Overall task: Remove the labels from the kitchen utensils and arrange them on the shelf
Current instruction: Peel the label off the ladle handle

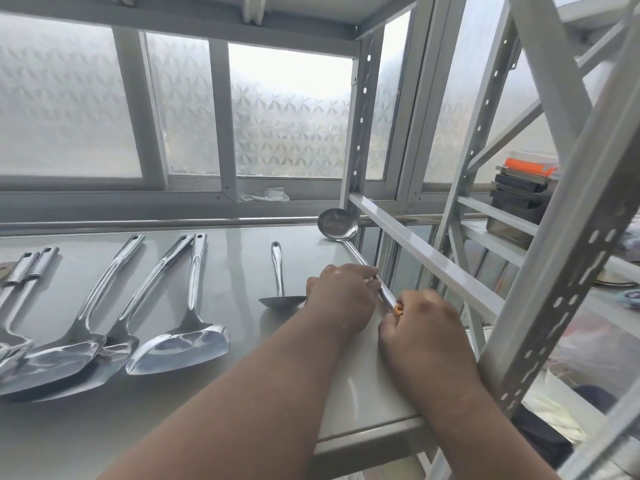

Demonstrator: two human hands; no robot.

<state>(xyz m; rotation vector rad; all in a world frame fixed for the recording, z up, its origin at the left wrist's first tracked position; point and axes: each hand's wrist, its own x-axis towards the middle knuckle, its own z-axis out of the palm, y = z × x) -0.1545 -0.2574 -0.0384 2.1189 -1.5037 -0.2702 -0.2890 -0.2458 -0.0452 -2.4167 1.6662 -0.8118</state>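
My left hand point(341, 297) pinches the ladle point(341, 227) handle on the shelf point(242, 375); my right hand point(420, 323), just beside it, grips the handle's end at an orange label point(399, 309). Spatulas point(180, 341) lie left of both hands.

**Open lane mid-shelf, right edge boxed in**

Shelf surface point(242, 258) has a bare strip btwn the small spoon point(280, 289) and the rightmost spatula point(187, 327): room for a hand to come in from the front there. Left side is crowded w/ spatulas lying side by side, some overlapping, handles toward the window. Right side is tight: both hands, left hand point(341, 299) and right hand point(420, 327), sit on the ladle point(349, 244) handle, just beside the white crossbar point(426, 261) and the perforated upright post point(561, 271). Ladle bowl lies at the back corner near the rear post. Upper shelf point(207, 15) caps the space overhead. Front right shelf area near the edge is bare.
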